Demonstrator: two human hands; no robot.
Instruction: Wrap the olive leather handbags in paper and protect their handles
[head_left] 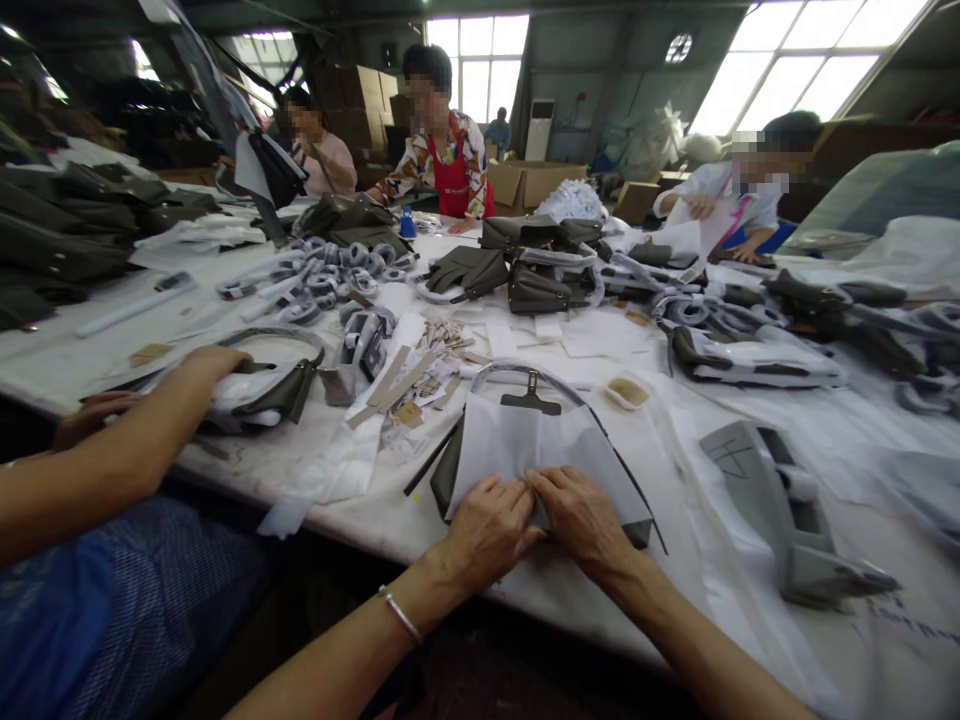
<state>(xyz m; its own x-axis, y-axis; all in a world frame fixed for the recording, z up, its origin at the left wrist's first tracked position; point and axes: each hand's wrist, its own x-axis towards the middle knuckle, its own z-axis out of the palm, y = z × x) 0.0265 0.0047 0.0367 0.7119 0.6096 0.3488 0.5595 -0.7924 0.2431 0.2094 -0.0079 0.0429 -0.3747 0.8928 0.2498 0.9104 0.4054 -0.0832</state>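
Note:
A dark olive handbag (448, 478) lies in front of me at the table's near edge. A white sheet (495, 435) covers most of its front, while its tab with a metal clasp (531, 398) and wrapped handle show above. My left hand (484, 522) and my right hand (581, 512) meet at the lower middle of this sheet. Fingers of both are curled and pressed on it, closed on the sheet; whether they also grip the bag underneath is hidden. A thin dark strap (634, 478) trails down the bag's right side.
A grey tape dispenser (757, 500) stands at right, another tape dispenser (356, 355) at left. Between lie cardboard scraps (435, 365) and a small dish with a tan pad (627, 391). A co-worker's arm (142, 430) handles another bag at left. Bags (551, 285) and several people are farther back.

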